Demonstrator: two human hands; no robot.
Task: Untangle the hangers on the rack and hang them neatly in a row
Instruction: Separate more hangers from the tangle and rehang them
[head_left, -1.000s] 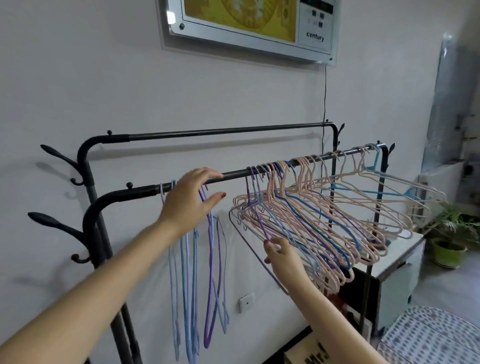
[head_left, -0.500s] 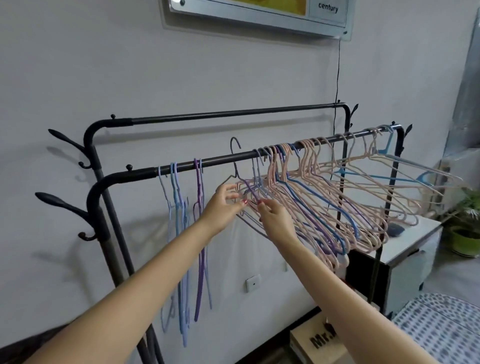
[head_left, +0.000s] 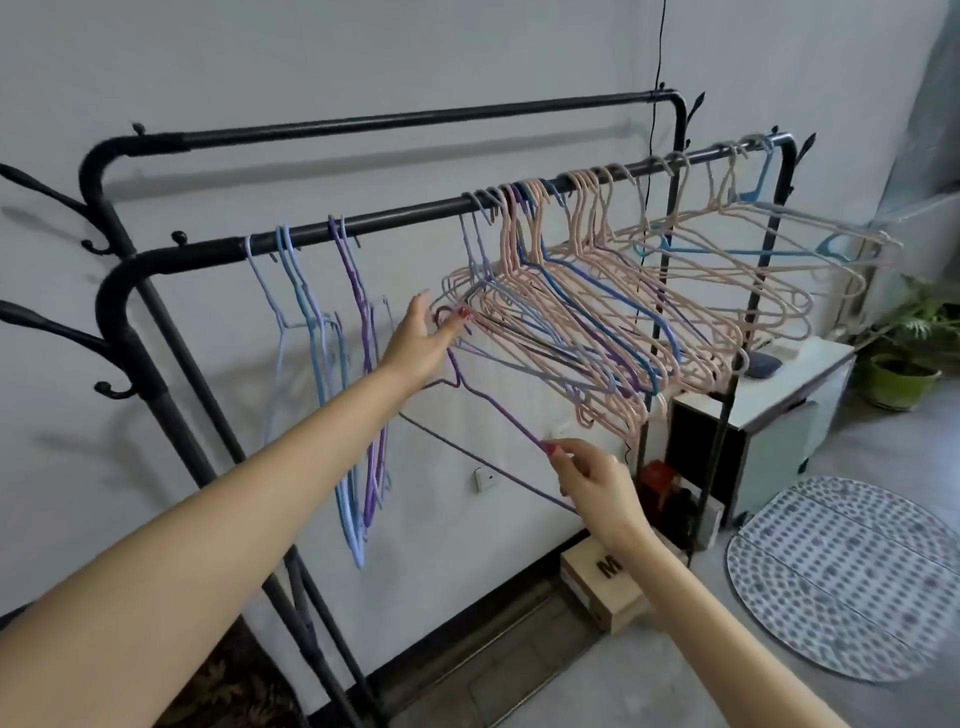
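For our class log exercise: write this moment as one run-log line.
left hand: holds purple hanger near hook | right hand: pinches its shoulder | hanger: off front rail | tangled bunch: remains

Where the purple hanger (head_left: 498, 415) met the left hand (head_left: 418, 340) its hook was hidden behind the fingers, and below the rack (head_left: 363, 228) a box's (head_left: 605, 590) lettering was cut short by the right forearm.

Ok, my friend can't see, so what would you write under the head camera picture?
Two bare hands pull a purple hanger out of a tangled bunch of hangers on a black rack: the left hand holds its hook, the right hand pinches its arm. A few hangers hang neatly at the left.
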